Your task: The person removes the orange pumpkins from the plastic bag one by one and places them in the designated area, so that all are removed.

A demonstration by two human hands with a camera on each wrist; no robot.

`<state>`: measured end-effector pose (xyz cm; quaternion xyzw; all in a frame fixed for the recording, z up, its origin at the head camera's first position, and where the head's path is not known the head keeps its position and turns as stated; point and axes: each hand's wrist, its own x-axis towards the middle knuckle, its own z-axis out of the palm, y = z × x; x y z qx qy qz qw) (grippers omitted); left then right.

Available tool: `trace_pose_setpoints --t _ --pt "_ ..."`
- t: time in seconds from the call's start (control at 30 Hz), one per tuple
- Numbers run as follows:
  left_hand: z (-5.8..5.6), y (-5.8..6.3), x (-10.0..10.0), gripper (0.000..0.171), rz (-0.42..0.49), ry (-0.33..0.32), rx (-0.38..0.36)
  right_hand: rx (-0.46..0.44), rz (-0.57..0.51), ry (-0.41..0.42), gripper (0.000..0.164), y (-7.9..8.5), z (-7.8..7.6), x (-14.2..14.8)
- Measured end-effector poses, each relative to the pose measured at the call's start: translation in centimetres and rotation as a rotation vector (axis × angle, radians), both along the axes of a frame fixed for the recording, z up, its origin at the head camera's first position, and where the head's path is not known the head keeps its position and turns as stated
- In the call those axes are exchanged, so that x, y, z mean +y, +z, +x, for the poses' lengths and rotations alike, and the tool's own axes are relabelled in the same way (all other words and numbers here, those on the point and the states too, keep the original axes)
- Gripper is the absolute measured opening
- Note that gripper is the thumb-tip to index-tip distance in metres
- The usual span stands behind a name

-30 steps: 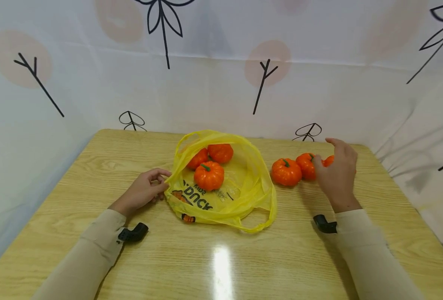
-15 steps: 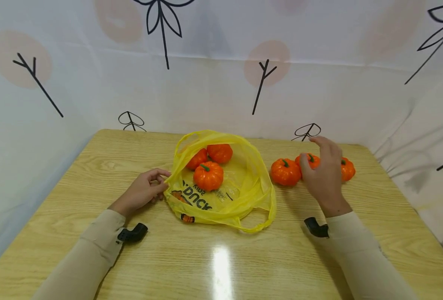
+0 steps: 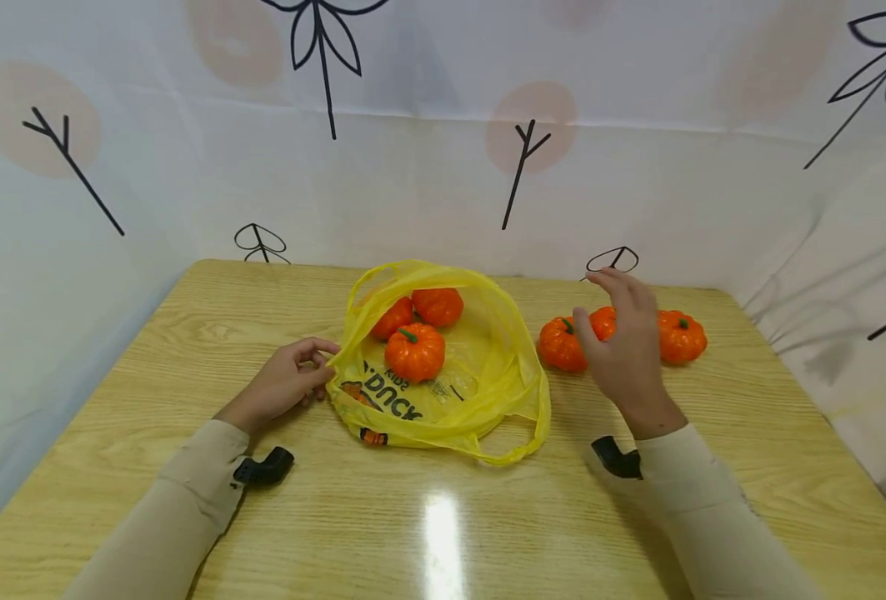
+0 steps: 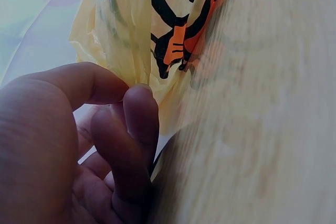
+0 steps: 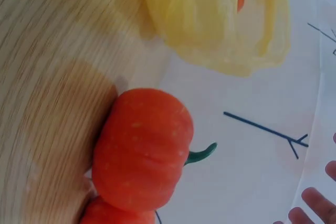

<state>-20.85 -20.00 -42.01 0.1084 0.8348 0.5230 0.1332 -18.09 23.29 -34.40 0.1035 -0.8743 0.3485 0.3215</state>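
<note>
A yellow plastic bag [image 3: 513,379] lies on the table with its mouth spread toward me. My left hand [image 3: 281,385] pinches the bag's left edge between thumb and finger, as the left wrist view shows up close. Inside the bag sit a front orange pumpkin [image 3: 415,354] with a green stem, a back pumpkin [image 3: 439,307] and a left pumpkin [image 3: 393,320]. Right of the bag, my right hand [image 3: 626,350] hovers with fingers spread, holding nothing. It partly hides a row of loose pumpkins: the nearest pumpkin [image 3: 560,348], a middle pumpkin [image 3: 603,322] and a right pumpkin [image 3: 681,338].
The wooden table [image 3: 322,517] carries everything. A white cloth [image 3: 412,183] with plant drawings hangs behind it and at both sides. A black bracket [image 3: 264,467] sits at the left cuff and another black bracket [image 3: 617,457] at the right cuff.
My right hand has moved left across the row of loose pumpkins, uncovering the right one and partly covering the nearer ones. The left hand and the bag stay where they were.
</note>
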Motion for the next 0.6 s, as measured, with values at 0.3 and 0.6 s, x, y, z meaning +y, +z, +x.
trace_pose_setpoints --t 0.3,0.6 --pt "0.0 0.0 0.0 0.035 0.004 -0.003 0.002 -0.022 0.04 0.042 0.045 0.1 0.3 -1.4" --pt "0.1 0.0 0.0 0.034 0.017 -0.001 -0.002 -0.004 0.068 0.083 0.045 0.2 0.3 -2.7"
